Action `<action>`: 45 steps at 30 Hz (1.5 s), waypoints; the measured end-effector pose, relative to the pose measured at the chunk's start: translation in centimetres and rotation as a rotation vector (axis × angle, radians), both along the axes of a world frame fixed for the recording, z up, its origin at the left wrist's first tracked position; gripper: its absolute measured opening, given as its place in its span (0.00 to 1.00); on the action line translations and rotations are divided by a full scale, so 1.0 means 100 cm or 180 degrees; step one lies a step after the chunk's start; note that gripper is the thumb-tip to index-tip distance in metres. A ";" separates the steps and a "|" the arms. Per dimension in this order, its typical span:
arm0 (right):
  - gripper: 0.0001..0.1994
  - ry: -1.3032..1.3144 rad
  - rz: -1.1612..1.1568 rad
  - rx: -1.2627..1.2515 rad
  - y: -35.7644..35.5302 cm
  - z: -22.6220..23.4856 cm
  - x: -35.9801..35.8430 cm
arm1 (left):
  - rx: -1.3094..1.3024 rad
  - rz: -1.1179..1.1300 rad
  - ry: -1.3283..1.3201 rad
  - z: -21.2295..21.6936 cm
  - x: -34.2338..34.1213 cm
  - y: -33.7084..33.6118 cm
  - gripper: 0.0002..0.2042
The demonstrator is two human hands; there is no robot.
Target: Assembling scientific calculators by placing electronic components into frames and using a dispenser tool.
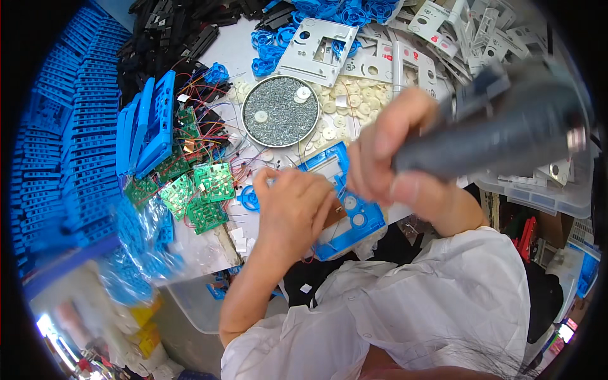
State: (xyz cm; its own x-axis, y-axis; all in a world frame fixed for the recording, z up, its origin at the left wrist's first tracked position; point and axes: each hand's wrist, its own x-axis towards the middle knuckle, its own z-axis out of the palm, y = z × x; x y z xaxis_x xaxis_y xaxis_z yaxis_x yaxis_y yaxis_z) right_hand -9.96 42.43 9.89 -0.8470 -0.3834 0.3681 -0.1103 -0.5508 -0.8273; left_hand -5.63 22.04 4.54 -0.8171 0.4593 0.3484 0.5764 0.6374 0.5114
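My left hand [292, 206] presses down on a blue plastic frame [361, 221] lying at the near edge of the table, its fingers curled over the frame's left side. My right hand [396, 155] grips a dark grey electric screwdriver [506, 136], held tilted above the frame's upper right part. The tool's tip is hidden behind my fingers. A small blue gear-like ring [249, 198] lies just left of my left hand. White sleeves cover my upper arms.
A round metal dish of screws [278, 114] stands behind the frame, with white plastic discs [354, 101] beside it. Green circuit boards [202, 190] with coloured wires lie to the left. Blue frames [152, 123], stacked blue parts [82, 139], grey panels [316, 50] and black parts [171, 38] crowd the table.
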 end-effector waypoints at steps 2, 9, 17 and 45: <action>0.17 0.0163 0.0199 -0.0113 -0.007 -0.002 0.011 | 0.0305 -0.0063 -0.0321 -0.006 0.015 -0.001 0.04; 0.15 0.0230 0.0498 -0.0147 -0.012 0.002 0.017 | 0.0878 0.0152 -0.0424 -0.006 0.026 -0.002 0.07; 0.14 0.0305 0.0266 -0.0154 -0.005 -0.009 0.013 | 0.0605 -0.0403 -0.0508 0.004 -0.012 -0.006 0.07; 0.16 0.0530 0.0426 0.0599 -0.008 -0.036 0.029 | 0.0113 0.0486 -0.0451 0.015 -0.037 -0.038 0.02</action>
